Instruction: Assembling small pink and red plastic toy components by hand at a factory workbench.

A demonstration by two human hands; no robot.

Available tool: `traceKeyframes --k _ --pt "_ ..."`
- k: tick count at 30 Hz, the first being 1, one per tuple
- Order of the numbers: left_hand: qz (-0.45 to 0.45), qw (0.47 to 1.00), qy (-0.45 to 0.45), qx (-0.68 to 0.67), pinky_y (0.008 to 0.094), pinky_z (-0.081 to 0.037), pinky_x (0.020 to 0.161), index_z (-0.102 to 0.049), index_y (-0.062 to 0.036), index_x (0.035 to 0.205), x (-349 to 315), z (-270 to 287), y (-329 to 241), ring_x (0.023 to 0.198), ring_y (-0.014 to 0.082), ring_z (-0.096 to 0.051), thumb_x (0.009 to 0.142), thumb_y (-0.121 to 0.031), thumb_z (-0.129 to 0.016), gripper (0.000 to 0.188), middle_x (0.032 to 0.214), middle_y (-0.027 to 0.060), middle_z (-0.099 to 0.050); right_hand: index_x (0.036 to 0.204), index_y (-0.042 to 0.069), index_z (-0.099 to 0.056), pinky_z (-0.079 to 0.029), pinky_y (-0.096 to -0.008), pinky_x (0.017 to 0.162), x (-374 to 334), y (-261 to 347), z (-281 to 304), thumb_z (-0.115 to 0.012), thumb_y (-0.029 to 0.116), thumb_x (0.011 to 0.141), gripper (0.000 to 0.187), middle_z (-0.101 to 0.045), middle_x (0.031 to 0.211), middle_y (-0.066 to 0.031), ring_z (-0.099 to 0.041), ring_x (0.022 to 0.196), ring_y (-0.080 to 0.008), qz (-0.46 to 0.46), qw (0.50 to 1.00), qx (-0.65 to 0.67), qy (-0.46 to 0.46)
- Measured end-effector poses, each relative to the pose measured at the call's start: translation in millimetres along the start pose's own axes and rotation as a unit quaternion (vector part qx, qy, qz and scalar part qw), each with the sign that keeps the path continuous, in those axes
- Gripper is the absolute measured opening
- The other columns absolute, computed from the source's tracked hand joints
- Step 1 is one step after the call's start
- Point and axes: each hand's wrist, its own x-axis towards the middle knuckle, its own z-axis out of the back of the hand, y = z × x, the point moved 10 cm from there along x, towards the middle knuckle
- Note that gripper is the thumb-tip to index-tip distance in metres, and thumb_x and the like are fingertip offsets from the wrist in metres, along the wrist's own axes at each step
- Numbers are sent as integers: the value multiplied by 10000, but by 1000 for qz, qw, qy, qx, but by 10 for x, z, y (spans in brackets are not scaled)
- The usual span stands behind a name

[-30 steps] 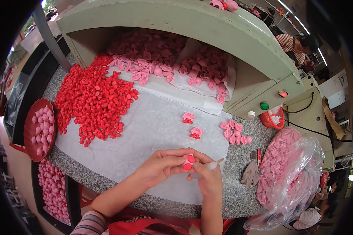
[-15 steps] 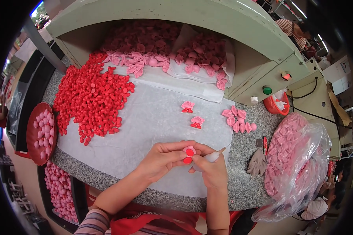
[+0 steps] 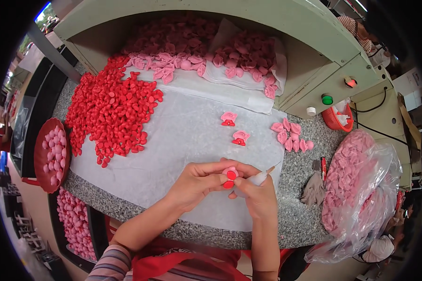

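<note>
My left hand (image 3: pixel 194 185) pinches a small pink piece with two red round feet (image 3: pixel 230 175), held just above the white paper sheet (image 3: pixel 173 136). The thumb and finger of my right hand (image 3: pixel 258 199) press on the same piece from the other side. Tucked in my right hand is a small white squeeze bottle (image 3: pixel 254 181), its thin needle tip pointing up and right. Beyond my hands, two assembled pink-and-red pieces (image 3: pixel 240 137) stand on the paper. Several loose pink molded parts (image 3: pixel 293 134) lie to their right.
A large heap of red parts (image 3: pixel 110 112) covers the left side. Pink parts (image 3: pixel 173 61) fill the pale green cabinet (image 3: pixel 309 93). A red dish (image 3: pixel 40 154) holds pink balls at left. At right are a plastic bag of pink parts (image 3: pixel 347 187), an orange basket (image 3: pixel 330 119) and a grey cloth (image 3: pixel 312 189).
The whole view has shifted slightly, with the table contents a little higher and to the right. My hands keep the same grip on the piece and the bottle.
</note>
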Motion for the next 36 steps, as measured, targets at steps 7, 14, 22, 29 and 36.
traceKeyframes --k 7,14,22,29,36 --pt "-25 999 0 24 349 -474 834 -550 -5 1117 -7 35 6 987 233 -567 823 -17 -536 294 1061 181 -576 1099 -21 -553 -473 -212 553 1 19 -12 -565 13 756 345 -613 876 -51 -578 737 -102 7 1000 3 16" --pt "-54 995 86 16 354 -465 838 -509 7 1142 -17 -67 -90 1019 259 -548 802 5 -550 343 1063 215 -562 1108 -25 -541 -490 -224 578 -72 217 -148 -569 29 762 351 -536 1137 -142 -574 854 -137 83 992 51 80" --pt "-2 984 176 -9 334 -445 772 -313 -15 1230 -94 -177 -119 901 259 -590 773 21 -576 528 998 191 -588 993 15 -602 -494 -261 604 -75 204 -192 -547 45 782 220 -480 1204 -131 -520 998 -197 112 978 83 153" --pt "7 983 185 19 323 -432 795 -281 -22 1277 -98 -161 -135 915 243 -584 775 25 -572 582 994 171 -590 932 -2 -615 -503 -249 554 -114 166 -252 -555 -23 716 225 -479 1181 -183 -564 926 -236 64 989 15 134" --pt "13 980 195 21 316 -437 819 -225 34 1325 -100 -124 -105 1011 231 -552 734 74 -565 683 1039 179 -578 869 16 -623 -501 -242 537 -96 53 -279 -558 -36 699 190 -478 1182 -182 -584 777 -178 32 988 12 147"
